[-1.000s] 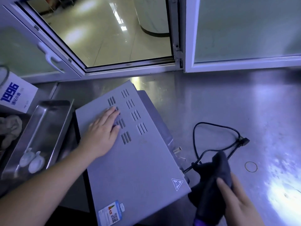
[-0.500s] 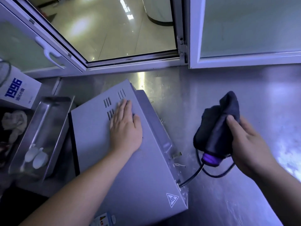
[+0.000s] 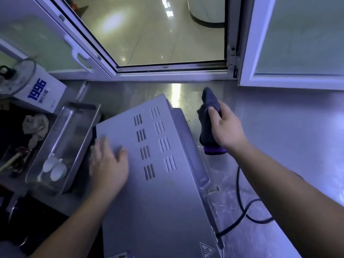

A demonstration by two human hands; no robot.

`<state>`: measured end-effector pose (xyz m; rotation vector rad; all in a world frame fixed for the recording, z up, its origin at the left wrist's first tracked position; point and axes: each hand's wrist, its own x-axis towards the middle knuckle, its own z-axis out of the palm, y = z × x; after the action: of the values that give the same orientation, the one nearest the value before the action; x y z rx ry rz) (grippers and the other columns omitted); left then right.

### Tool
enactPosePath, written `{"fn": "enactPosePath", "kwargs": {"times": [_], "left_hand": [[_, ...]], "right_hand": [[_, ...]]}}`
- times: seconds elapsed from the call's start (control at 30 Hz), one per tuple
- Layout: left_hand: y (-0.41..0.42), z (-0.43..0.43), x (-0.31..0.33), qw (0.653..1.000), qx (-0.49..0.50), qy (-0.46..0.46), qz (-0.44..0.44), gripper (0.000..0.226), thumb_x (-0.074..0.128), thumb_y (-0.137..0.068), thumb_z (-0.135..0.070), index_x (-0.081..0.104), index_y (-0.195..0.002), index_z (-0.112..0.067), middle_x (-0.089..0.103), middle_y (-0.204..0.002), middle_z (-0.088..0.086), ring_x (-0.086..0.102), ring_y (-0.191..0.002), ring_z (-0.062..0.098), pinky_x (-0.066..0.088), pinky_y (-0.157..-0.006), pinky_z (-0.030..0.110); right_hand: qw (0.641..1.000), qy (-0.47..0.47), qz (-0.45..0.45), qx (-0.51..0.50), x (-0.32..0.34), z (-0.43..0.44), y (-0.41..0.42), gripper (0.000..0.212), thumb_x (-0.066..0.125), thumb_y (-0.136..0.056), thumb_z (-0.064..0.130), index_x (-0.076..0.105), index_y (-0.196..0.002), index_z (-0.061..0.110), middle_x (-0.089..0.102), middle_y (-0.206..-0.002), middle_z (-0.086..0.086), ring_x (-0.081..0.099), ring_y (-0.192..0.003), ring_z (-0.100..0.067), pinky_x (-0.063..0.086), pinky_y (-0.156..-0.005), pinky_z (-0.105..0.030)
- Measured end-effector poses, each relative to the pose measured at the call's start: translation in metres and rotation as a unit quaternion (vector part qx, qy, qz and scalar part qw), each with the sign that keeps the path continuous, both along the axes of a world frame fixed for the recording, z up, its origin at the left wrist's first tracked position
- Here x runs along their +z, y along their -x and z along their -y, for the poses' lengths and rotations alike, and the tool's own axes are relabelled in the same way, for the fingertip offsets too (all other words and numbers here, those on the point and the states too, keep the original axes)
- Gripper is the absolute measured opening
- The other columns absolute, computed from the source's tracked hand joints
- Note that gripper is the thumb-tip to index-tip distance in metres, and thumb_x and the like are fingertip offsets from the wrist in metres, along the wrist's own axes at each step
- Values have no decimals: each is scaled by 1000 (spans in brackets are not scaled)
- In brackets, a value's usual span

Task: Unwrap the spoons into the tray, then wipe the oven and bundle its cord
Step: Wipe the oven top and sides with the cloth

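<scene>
The silver sheet-metal oven (image 3: 167, 192) lies on the brushed steel counter (image 3: 290, 146) with its long axis running away from the person, the far end angled a little leftward and its rows of vent slots facing up. Its left edge sits just beside the rectangular stainless steel tray (image 3: 78, 127), leaving only a thin gap, while to its right the counter stretches open as far as the white window frame (image 3: 247, 71) along the back. The left hand (image 3: 108, 164), blurred, lies flat with straight fingers on the oven's top panel near that left edge. The right hand (image 3: 225, 127) clutches a dark grey cloth with a purple hem (image 3: 205, 118), held just beside the oven's far right corner; whether the cloth touches the metal cannot be told. The black power cord (image 3: 240, 207) leaves the oven's near right corner, loops across the counter and climbs toward the cloth, its end hidden. Two white spoons (image 3: 55, 169) rest in the tray's near end, bowls toward the person. A white box printed 1996 (image 3: 40, 94) stands beyond the tray.
</scene>
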<state>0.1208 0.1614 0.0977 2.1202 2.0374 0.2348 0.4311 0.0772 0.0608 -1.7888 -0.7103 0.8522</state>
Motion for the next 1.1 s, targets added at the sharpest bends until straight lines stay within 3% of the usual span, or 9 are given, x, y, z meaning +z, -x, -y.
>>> {"fn": "enactPosePath", "kwargs": {"times": [0.07, 0.2, 0.3, 0.37, 0.5, 0.63, 0.77, 0.97, 1.1], "left_hand": [[24, -12, -6, 995, 76, 57, 32, 78, 43, -101, -53, 16, -163, -16, 8, -173, 10, 9, -159, 29, 14, -126, 53], [31, -14, -13, 994, 63, 58, 65, 84, 43, -101, -56, 10, -164, -11, 10, -173, 7, 13, -158, 25, 15, -127, 48], [27, -12, -13, 996, 64, 30, 55, 82, 45, -102, -53, 14, -163, -8, 15, -172, 9, 19, -157, 28, 20, -125, 48], [21, -14, -13, 997, 56, 27, 51, 83, 45, -101, -55, 16, -163, -9, 16, -172, 8, 23, -156, 30, 24, -123, 49], [1, -32, -13, 999, -5, 19, 41, 85, 43, -100, -59, 15, -163, -9, 15, -172, 5, 25, -155, 29, 28, -123, 48], [-29, -52, -14, 996, -85, 9, 17, 83, 43, -101, -58, 18, -163, -9, 17, -172, 6, 23, -156, 27, 26, -123, 44], [-46, -73, -14, 988, -153, 9, -4, 82, 44, -101, -58, 20, -163, -11, 18, -172, 5, 23, -156, 25, 25, -124, 44], [-54, -83, -9, 978, -200, 31, -45, 75, 39, -105, -53, 16, -164, -11, 8, -173, 9, 16, -158, 31, 19, -126, 48], [-69, -58, 3, 960, -275, -20, -48, 56, 43, -107, -31, 32, -158, -11, 19, -171, 8, 18, -157, 26, 20, -126, 45]], "right_hand": [[997, -25, 73, 21, 21, 22, 16, 15, 43, -104, 35, 56, -105, 27, 64, -92, 10, 57, -87, -14, 41, -68, -25], [980, -48, 168, 95, 36, 113, 65, 25, 42, -99, 42, 54, -116, 29, 60, -102, 8, 57, -95, -13, 44, -78, -33], [974, -13, 144, 175, 33, 151, 97, 28, 46, -95, 49, 51, -122, 41, 60, -107, 21, 60, -99, -2, 46, -80, -20], [975, -5, 149, 164, 30, 155, 110, 26, 49, -93, 47, 54, -118, 41, 62, -105, 21, 60, -97, -2, 41, -79, -7], [982, 9, 156, 106, 31, 157, 123, 25, 49, -91, 46, 54, -115, 40, 62, -105, 21, 58, -92, -2, 37, -79, -1], [992, 32, 107, 65, 35, 165, 136, 32, 46, -89, 52, 52, -120, 44, 61, -114, 27, 59, -100, 1, 41, -83, -7], [997, 20, 54, 43, 41, 167, 155, 32, 48, -90, 54, 49, -122, 51, 54, -119, 35, 52, -107, 16, 37, -88, -4], [996, -12, -56, 65, 44, 166, 164, 21, 55, -99, 38, 55, -119, 44, 62, -114, 27, 57, -109, 8, 41, -86, -10], [997, -12, -81, -5, 46, 184, 138, 19, 60, -97, 40, 61, -116, 38, 72, -101, 19, 66, -95, 2, 50, -83, -19]]}}
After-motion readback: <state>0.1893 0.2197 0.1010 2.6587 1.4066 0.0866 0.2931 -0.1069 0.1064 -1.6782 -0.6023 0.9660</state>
